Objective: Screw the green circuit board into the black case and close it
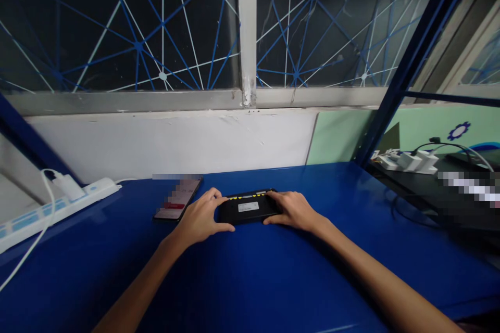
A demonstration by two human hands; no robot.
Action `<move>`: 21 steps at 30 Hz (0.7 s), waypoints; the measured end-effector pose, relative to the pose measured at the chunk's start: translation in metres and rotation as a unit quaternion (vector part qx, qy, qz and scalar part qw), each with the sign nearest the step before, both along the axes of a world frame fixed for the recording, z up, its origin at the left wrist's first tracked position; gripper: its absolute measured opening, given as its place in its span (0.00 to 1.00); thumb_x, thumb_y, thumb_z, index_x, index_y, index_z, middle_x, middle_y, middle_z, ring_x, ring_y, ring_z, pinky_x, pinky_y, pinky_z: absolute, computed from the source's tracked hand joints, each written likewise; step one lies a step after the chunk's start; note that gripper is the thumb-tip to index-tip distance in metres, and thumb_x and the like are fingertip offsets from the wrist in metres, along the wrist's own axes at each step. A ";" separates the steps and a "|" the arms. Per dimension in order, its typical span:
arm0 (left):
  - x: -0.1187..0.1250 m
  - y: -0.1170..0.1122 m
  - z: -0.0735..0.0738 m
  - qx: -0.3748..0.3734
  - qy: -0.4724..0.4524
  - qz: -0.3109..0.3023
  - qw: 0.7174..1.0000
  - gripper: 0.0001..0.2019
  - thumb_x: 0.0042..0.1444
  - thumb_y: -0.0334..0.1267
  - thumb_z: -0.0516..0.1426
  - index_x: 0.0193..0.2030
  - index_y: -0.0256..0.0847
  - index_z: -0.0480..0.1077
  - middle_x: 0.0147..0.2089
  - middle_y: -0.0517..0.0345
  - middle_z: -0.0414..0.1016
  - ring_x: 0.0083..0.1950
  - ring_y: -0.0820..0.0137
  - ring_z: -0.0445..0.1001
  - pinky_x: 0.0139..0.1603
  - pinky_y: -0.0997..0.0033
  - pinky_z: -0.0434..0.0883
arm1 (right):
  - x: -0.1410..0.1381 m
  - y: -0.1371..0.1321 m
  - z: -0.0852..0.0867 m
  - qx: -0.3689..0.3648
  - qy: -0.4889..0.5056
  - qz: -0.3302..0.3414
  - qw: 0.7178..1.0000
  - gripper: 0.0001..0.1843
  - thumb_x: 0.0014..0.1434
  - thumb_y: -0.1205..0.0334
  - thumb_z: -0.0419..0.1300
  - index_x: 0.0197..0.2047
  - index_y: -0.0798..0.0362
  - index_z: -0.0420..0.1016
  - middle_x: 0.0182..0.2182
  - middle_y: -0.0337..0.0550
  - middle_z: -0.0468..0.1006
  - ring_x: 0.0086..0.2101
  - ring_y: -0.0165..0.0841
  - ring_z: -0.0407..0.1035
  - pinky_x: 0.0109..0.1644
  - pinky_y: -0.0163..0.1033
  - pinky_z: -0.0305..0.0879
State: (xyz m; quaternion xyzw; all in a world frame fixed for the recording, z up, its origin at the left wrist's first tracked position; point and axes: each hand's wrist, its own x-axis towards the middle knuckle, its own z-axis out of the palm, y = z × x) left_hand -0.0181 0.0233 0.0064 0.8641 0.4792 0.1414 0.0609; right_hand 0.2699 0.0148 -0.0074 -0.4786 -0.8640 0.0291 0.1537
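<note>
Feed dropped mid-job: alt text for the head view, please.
The left hand and right hand hold the ends of a flat black rectangular device with a white label on a glossy blue tabletop. A dark smartphone lies just left of it; a white power strip sits far left.

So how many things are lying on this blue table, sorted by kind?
Black box, held at its ends by the left hand and right hand: 1
Phone: 1
White power strip: 1
White plug in the strip: 1
Total: 4
</note>
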 end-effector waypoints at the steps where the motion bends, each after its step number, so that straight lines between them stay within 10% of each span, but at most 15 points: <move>1: 0.000 0.000 0.000 0.001 0.001 -0.001 1.000 0.31 0.44 0.60 0.64 0.50 0.43 0.71 0.49 0.54 0.66 0.43 0.62 0.71 0.39 0.67 0.68 | 0.000 0.000 -0.001 0.001 0.000 0.000 1.000 0.41 0.53 0.32 0.59 0.59 0.55 0.67 0.34 0.47 0.81 0.33 0.42 0.75 0.29 0.36 0.54; 21: 0.002 0.000 0.001 -0.006 0.006 -0.010 1.000 0.32 0.43 0.64 0.62 0.48 0.42 0.74 0.45 0.53 0.67 0.42 0.58 0.70 0.42 0.63 0.67 | 0.005 0.009 0.003 -0.052 0.028 0.001 0.998 0.42 0.47 0.33 0.64 0.57 0.53 0.70 0.31 0.44 0.80 0.32 0.40 0.74 0.29 0.36 0.54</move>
